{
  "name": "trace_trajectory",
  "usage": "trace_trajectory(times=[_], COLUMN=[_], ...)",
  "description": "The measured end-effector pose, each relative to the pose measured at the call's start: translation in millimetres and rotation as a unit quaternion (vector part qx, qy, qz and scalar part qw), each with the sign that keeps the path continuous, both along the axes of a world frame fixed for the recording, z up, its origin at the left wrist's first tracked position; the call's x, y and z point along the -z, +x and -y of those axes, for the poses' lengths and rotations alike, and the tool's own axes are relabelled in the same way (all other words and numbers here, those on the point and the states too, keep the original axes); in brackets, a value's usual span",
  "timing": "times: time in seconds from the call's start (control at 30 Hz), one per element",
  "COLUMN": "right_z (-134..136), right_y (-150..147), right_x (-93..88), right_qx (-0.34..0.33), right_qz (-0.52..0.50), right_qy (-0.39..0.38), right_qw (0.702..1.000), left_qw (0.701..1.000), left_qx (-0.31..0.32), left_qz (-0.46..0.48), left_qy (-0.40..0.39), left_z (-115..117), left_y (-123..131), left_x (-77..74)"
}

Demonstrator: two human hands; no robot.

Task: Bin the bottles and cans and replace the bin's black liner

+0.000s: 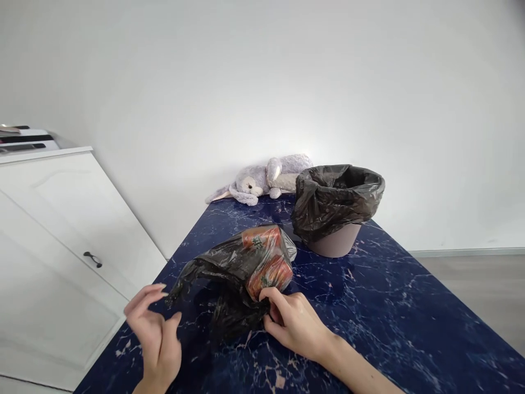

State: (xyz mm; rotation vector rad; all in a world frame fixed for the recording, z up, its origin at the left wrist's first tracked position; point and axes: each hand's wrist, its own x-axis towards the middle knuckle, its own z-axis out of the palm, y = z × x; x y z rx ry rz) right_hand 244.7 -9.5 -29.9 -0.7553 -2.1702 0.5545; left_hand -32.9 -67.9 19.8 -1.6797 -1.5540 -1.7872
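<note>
A thin black plastic bag (pixel 225 257) lies on the dark blue marbled table in front of me. Through its film show orange-red packages (pixel 271 273) with green marks; their exact kind is hard to make out. My right hand (pixel 291 323) pinches the bag's near edge between thumb and fingers, just below the packages. Left of the bag, my left hand (pixel 153 334) is raised with its thumb and fingers apart and nothing between them. Its fingertips are close to the bag's left end.
A pinkish-grey bin (pixel 334 242) lined with a black bag (pixel 338 205) stands at the table's (pixel 353 328) back right. A grey plush rabbit (pixel 256 180) lies at the back against the wall. To the left is a white cabinet (pixel 61 246) with items on top.
</note>
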Motion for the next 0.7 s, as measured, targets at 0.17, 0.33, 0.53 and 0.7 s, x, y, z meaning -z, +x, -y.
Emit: trace_trajectory(times=[0.17,0.33,0.53,0.7], right_z=[-1.1,-0.4,4.1,6.2], right_y=[0.0,0.1,1.2,2.7], right_x=[-0.6,-0.2,-2.2,-6.0], right_qx=[0.01,0.012,-0.004,-0.008], right_qz=[-0.002,-0.003,-0.01,-0.018], right_qy=[0.001,0.002,-0.01,-0.017], right_qw=[1.0,1.0,1.0,1.0], left_qw=[0.963,0.924,0.909,0.91], left_qx=[0.117,0.114,0.109,0.086], left_qz=[-0.185,-0.216,-0.248,-0.262], left_qy=[-0.16,-0.293,-0.318,-0.309], left_z=[26.7,18.0,15.7,19.9], left_y=[29.4,46.7,50.7,52.9], left_x=[-1.7,21.6,36.1,31.6])
